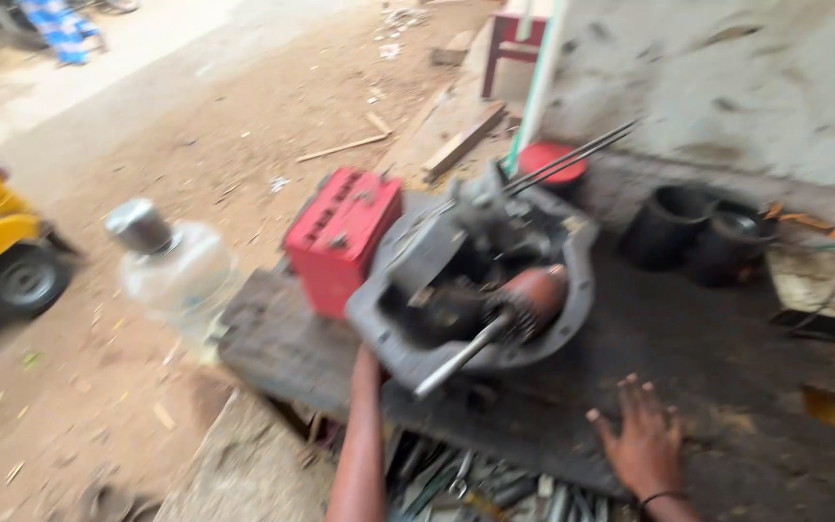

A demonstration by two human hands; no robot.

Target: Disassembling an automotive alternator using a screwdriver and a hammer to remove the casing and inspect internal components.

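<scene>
Gearbox housing (480, 290): grey casting, tilted on the dark bench (707, 358), shaft pointing near-left; centre of scene. Left hand (367, 360): reaches under its near-left rim, apparently propping the tilt; grip hidden, cannot tell. Right hand (642, 440): fingers spread, flat on the bench, holding nothing. Red battery (342, 237) just left; clear jug (171, 266) further left.

Dark, oil-stained workbench (727, 358), slab top. On it: grey gearbox housing (475, 280) with protruding steel shaft (458, 360), centre; red battery (342, 237) touching housing's left side; two black cylindrical sleeves (698, 232) at rear right, side by side; right hand (642, 443) flat on front surface.
</scene>
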